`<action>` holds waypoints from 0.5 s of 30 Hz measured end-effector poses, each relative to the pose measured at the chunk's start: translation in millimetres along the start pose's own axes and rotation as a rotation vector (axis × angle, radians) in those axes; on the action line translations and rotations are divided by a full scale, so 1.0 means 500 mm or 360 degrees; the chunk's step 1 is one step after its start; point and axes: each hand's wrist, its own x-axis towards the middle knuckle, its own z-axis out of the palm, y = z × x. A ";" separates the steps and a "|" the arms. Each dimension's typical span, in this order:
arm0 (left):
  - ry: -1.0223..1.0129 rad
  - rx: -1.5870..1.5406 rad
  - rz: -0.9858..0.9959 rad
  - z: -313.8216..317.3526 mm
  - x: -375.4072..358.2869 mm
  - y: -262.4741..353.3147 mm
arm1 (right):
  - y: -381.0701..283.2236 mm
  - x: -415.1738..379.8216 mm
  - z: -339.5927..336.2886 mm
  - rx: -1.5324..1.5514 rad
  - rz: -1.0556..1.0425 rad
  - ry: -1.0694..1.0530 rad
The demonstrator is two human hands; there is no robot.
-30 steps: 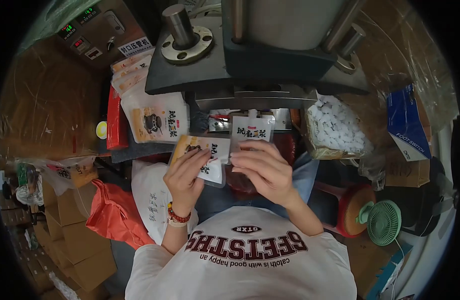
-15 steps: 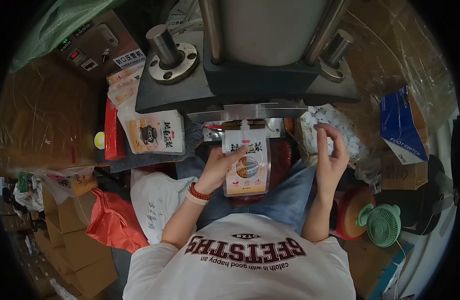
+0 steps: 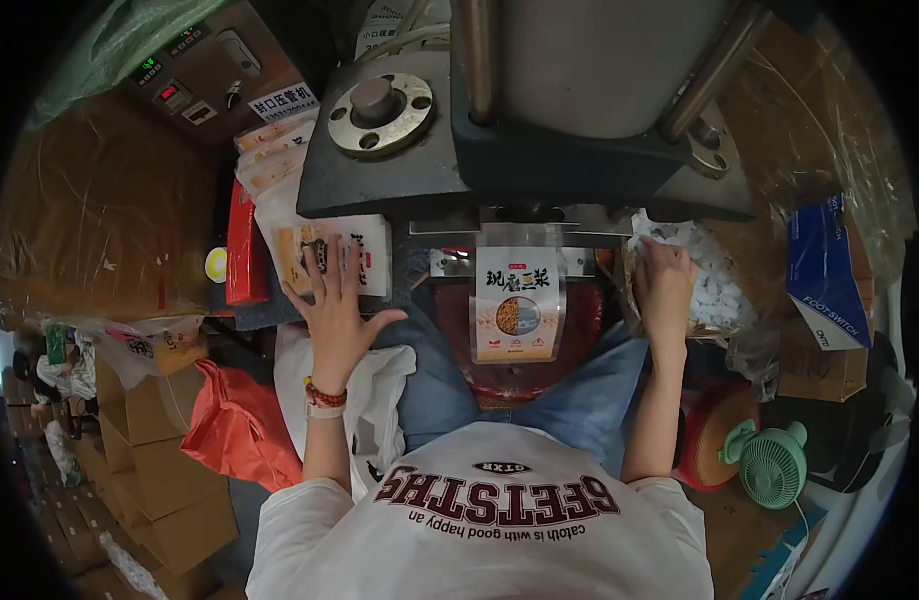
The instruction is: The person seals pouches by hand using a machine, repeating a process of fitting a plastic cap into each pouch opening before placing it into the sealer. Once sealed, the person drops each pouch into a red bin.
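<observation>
My left hand (image 3: 331,310) lies with fingers spread on the stack of printed pouches (image 3: 377,262), left of the press. My right hand (image 3: 665,292) is at the left side of a box of small white pieces (image 3: 714,280); its fingers are bent down among them, and what they hold is hidden. Between my hands a printed pouch (image 3: 516,305) with a round window hangs at the press (image 3: 569,160), its top edge under the metal bar. Neither hand touches this pouch.
A control box (image 3: 204,80) with lit displays stands at the upper left, above a red box (image 3: 243,245). To the right are a blue and white carton (image 3: 827,275) and a green fan (image 3: 772,467). An orange bag (image 3: 241,430) lies at lower left.
My left hand has let go of the pouch at the press and moved left onto the stack, fingers spread. My right hand has reached forward into the white pieces. The press has lowered.
</observation>
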 end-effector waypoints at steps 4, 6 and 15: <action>-0.0194 -0.0359 0.0169 0.015 -0.058 -0.068 | -0.073 -0.002 -0.062 0.0424 0.0146 0.0535; -0.0027 -0.0675 0.0071 -0.010 -0.060 -0.033 | -0.148 -0.038 -0.103 0.1883 0.0482 0.0250; 0.0279 -0.0901 0.0279 -0.106 -0.036 0.132 | -0.267 -0.071 -0.111 0.1331 -0.0861 -0.0183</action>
